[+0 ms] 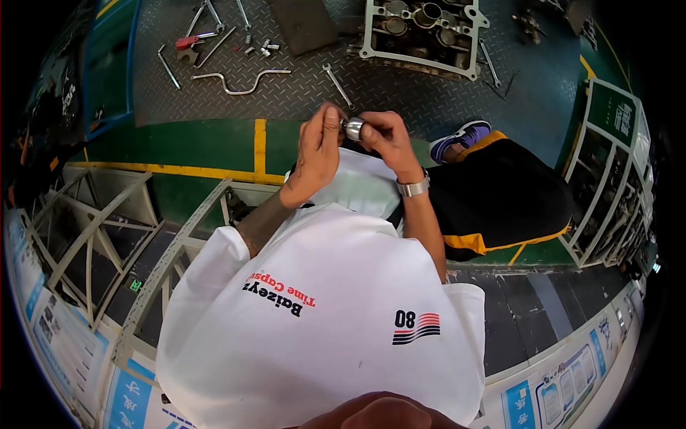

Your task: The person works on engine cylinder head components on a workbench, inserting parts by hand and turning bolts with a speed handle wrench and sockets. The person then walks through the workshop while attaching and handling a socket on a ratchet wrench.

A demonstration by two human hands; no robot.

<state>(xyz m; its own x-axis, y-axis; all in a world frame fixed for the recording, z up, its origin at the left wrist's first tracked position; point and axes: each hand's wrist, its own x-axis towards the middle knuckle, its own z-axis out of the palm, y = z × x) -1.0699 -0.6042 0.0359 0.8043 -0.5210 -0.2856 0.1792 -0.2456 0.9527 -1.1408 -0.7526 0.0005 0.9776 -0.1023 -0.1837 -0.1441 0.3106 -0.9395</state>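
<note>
Both hands meet in front of my lap, around a shiny round metal piece (354, 129) with a short dark end on its left side; its exact kind is hard to make out. My right hand (387, 141) grips the shiny part between thumb and fingers, and its wrist wears a metal watch. On the other side, my left hand (319, 145) is closed at the dark end, its fingers pressed together and partly hiding it. Just beyond the hands, a combination wrench (339, 86) lies on the checkered metal plate (286, 100).
An engine block (421, 36) with open cylinders stands ahead. To the left lie a bent metal bar (241, 91), several sockets (269, 48), wrenches and a red-handled tool (188, 42). Another wrench (490, 63) is right of the block. A parts rack (607, 171) stands at the right.
</note>
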